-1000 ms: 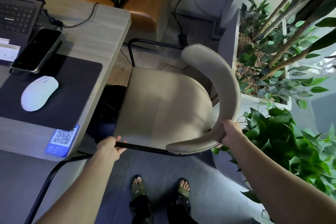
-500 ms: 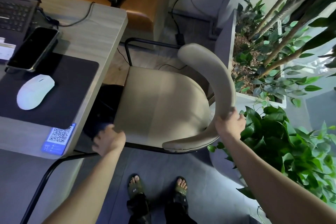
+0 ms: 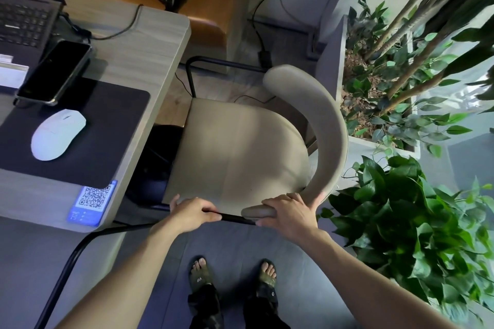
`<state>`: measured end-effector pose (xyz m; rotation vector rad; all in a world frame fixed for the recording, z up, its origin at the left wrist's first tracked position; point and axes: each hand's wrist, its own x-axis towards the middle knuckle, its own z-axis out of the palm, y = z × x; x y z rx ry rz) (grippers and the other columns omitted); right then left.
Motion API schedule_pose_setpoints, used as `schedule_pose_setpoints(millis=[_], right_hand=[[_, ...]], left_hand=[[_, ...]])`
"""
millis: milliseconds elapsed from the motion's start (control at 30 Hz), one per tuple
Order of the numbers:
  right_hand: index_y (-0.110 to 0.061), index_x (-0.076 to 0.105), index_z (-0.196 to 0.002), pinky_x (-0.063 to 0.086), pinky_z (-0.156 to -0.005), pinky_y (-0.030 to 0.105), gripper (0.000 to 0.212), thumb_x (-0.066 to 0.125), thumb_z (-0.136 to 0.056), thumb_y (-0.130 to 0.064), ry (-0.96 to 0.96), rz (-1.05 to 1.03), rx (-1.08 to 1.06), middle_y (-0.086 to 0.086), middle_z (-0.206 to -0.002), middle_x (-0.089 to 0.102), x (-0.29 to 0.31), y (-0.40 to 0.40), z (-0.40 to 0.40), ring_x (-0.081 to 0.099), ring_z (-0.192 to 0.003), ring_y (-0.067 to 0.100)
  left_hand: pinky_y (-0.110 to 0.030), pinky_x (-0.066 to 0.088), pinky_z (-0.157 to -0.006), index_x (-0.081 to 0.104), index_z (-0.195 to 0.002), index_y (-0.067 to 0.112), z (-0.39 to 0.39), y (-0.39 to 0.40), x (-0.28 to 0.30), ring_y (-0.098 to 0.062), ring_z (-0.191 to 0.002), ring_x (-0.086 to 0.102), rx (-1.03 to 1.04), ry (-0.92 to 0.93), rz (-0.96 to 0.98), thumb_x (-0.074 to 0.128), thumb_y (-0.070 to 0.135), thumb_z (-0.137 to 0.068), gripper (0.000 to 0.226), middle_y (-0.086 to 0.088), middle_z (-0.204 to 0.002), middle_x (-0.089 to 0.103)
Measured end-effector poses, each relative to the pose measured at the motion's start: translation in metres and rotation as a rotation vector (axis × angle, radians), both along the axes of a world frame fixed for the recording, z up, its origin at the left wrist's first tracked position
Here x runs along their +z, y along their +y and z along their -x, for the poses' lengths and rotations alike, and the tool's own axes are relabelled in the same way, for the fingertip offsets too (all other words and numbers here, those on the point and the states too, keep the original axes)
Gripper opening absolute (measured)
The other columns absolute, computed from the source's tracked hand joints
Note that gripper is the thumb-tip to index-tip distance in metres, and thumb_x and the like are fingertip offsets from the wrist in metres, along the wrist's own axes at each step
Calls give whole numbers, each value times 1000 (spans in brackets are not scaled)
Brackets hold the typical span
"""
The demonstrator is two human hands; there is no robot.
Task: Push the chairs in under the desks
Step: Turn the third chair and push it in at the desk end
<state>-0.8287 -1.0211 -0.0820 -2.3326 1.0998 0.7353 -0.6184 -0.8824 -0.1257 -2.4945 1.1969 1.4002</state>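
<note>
A beige padded chair (image 3: 240, 149) with a curved backrest (image 3: 323, 125) and black metal frame stands right of the light wooden desk (image 3: 149, 61), its seat mostly out from under the desk edge. My left hand (image 3: 193, 212) grips the black frame bar at the seat's near edge. My right hand (image 3: 290, 211) wraps the near end of the backrest.
On the desk lie a white mouse (image 3: 57, 135) on a dark mat (image 3: 80, 139), a phone (image 3: 54, 71) and a laptop (image 3: 24, 21). Potted plants (image 3: 411, 211) crowd the right side. Cables (image 3: 260, 24) run along the floor behind the chair. My sandalled feet (image 3: 232, 275) stand on grey floor.
My right hand slid down the backrest to its near end. My left hand shifted right along the frame bar, closer to the right hand. The chair looks barely moved.
</note>
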Motion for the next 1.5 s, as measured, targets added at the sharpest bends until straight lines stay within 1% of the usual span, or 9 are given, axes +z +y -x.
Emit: schedule_pose_setpoints(millis=[233, 667, 767, 867, 1000, 1100, 1200, 1300, 1500], right_hand=[[-44, 54, -136, -14, -110, 73, 57, 49, -86, -71, 10, 28, 6, -10, -140, 56, 11, 11, -6, 32, -141, 22], [-43, 52, -139, -13, -111, 69, 79, 36, -75, -87, -19, -6, 5, -9, -141, 53, 7, 11, -3, 29, -141, 23], [-41, 51, -141, -1, -118, 59, 90, 20, -72, -91, -173, 76, -216, -9, -146, 48, 8, 8, 4, 24, -146, 20], [-27, 43, -149, 19, -116, 50, 65, 47, -92, -57, -328, 289, -577, 2, -156, 38, 7, -11, 13, 23, -147, 27], [-15, 21, -158, 22, -117, 49, 77, 60, -93, -28, -496, 200, -964, 13, -167, 9, 13, -38, 8, 14, -148, 37], [-12, 26, -154, 35, -113, 51, 75, 63, -88, -20, -489, 75, -1287, 19, -156, 31, 4, -61, 9, 37, -137, 43], [-16, 42, -136, 57, -85, 55, 54, 60, -85, -9, -568, -241, -1577, 16, -121, 57, -7, -73, 18, 60, -107, 37], [-22, 51, -123, 57, -82, 63, 47, 59, -77, -12, -637, -291, -1599, 15, -112, 64, -21, -77, 25, 64, -103, 38], [-24, 52, -114, 57, -88, 58, 38, 58, -78, -15, -661, -235, -1567, 10, -100, 63, -28, -87, 29, 64, -99, 36]], left_hand=[[-29, 20, -89, 66, -110, 48, -7, 4, 3, -7, -120, 51, -36, -13, 39, 52, 68, -85, 36, 23, -119, 65], [-27, 24, -92, 59, -90, 52, -7, 4, 4, -4, -115, 54, -27, -10, -4, 54, 69, -82, 19, 23, -114, 66], [-29, 32, -103, 62, -91, 52, -6, -2, 1, -3, -112, 56, 52, 119, -41, 58, 79, -68, 35, 25, -113, 65], [-27, 41, -102, 61, -113, 47, 4, -21, 11, -6, -116, 55, 306, 372, 88, 62, 77, -69, 53, 15, -127, 61], [-28, 36, -105, 46, -141, 39, 33, -58, 31, -13, -129, 49, 356, 546, 102, 59, 74, -74, 77, 10, -147, 46], [-27, 35, -102, 35, -150, 34, 53, -75, 34, -18, -138, 39, 242, 562, 9, 61, 66, -79, 82, 3, -155, 36], [-21, 36, -96, 32, -152, 32, 69, -84, 31, -16, -135, 43, 89, 529, -37, 67, 64, -77, 88, -1, -155, 37], [-9, 42, -81, 35, -151, 22, 75, -87, 27, -7, -113, 52, 57, 567, -33, 69, 49, -84, 80, 10, -137, 51], [-11, 42, -88, 44, -147, 21, 77, -92, 28, -3, -114, 54, 73, 563, 16, 70, 49, -83, 74, 11, -134, 56]])
